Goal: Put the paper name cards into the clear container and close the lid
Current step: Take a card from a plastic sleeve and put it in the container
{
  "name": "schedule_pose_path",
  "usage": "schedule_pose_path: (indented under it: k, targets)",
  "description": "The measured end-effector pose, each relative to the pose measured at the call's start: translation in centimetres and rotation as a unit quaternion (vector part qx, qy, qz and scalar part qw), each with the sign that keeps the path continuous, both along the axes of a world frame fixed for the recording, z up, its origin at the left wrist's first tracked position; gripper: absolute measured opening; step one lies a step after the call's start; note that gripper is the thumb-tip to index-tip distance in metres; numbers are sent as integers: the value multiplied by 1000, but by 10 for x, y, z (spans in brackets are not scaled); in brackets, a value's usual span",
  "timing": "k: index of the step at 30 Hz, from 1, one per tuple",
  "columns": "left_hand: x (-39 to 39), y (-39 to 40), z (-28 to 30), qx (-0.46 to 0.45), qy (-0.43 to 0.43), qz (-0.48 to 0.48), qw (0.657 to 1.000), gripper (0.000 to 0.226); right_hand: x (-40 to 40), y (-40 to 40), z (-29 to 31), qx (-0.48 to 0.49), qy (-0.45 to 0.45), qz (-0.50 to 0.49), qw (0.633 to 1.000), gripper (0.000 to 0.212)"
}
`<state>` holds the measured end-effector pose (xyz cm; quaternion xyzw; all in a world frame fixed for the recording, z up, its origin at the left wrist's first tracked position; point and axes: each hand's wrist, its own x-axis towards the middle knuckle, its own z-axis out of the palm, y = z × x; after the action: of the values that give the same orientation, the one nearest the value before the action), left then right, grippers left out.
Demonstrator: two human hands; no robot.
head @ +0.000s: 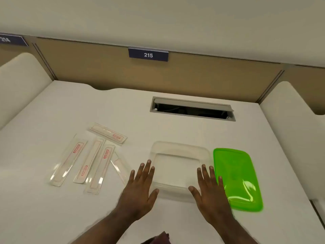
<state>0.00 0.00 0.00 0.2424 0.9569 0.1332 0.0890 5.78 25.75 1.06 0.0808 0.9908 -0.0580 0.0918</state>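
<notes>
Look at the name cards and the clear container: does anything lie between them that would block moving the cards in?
Nothing visible blocks the way. The name cards lie left of the open clear container with bare desk between; only the left hand rests flat by the container's left side. The green lid lies off to the right.

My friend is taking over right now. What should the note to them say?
Left hand: open and flat on the table, at the left side of the clear container, holding nothing.
Right hand: open too, at the container's right side, its fingers partly over the green lid.
The container is open and looks empty. The lid lies flat on the table just right of it.
The name cards are spread on the table to the left; about five.
Done: nothing packed yet.
Left: put every card in, then close the lid.
</notes>
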Motion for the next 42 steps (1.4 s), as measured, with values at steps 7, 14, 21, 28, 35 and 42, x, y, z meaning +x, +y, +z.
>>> schedule_pose_path:
  k: [7, 14, 21, 28, 35, 42]
  targets:
    - [-1, 1, -2, -22, 5, 4, 1000, 74, 0, -2, -3, -1, 19, -8, 1000, 90]
    - [-2, 2, 4, -11, -13, 2, 1000, 73, 0, -2, -1, 6, 24, -22, 999, 91]
    - [-17, -29, 5, 77, -21, 67, 995, 72, -28, -23, 23, -64, 69, -26, 995, 81]
    - [-28, -77, -7, 214, -138, 252, 934, 68, -77, -124, 45, -146, 84, 101, 981, 72]
    - [-17, -89, -10, 336, -307, 373, 808, 53, -94, -222, 30, -112, -55, 132, 983, 65]
    - [-20, -89, -10, 427, -381, 375, 729, 50, -103, -229, 5, 14, -158, 108, 981, 86]
